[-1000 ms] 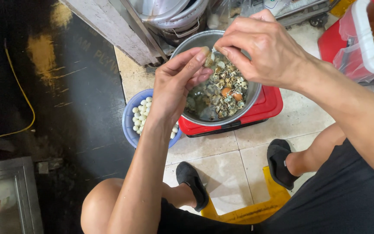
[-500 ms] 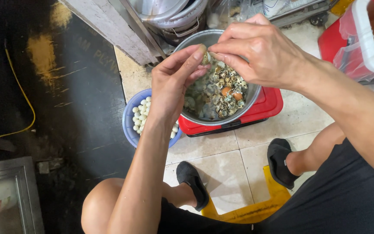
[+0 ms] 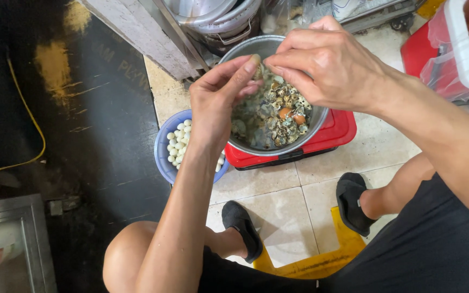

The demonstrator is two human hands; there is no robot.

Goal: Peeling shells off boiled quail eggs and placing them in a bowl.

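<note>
Left hand: our left hand (image 3: 215, 100) is up over the metal pot (image 3: 256, 145). The thumb and first finger are pinching a small egg (image 3: 255, 59) at its tip.
Right hand: our right hand (image 3: 327, 68) is just beside the left one. Its fingertips are pressed together and touch the same small egg from the other side.
Small egg: it sits between both hands, above the near rim of the metal pot. We only see a bit of it, pale and speckled.
Metal pot: it is round and grey, full of spotted eggs and bits of broken shell in water. It stands on a red box (image 3: 332, 135).
Blue bowl: the blue bowl (image 3: 164, 157) is on the floor, touching the red box on its left side. Small white peeled eggs (image 3: 177, 144) lie in it. Our left arm covers part of it.
Feet: two black slippers (image 3: 242, 228) are on the tiled floor (image 3: 289, 201), near a yellow stool (image 3: 321, 263).
Far side: more metal pots (image 3: 213, 16) are stacked behind, and a red and white box (image 3: 451, 49) is at the right.
</note>
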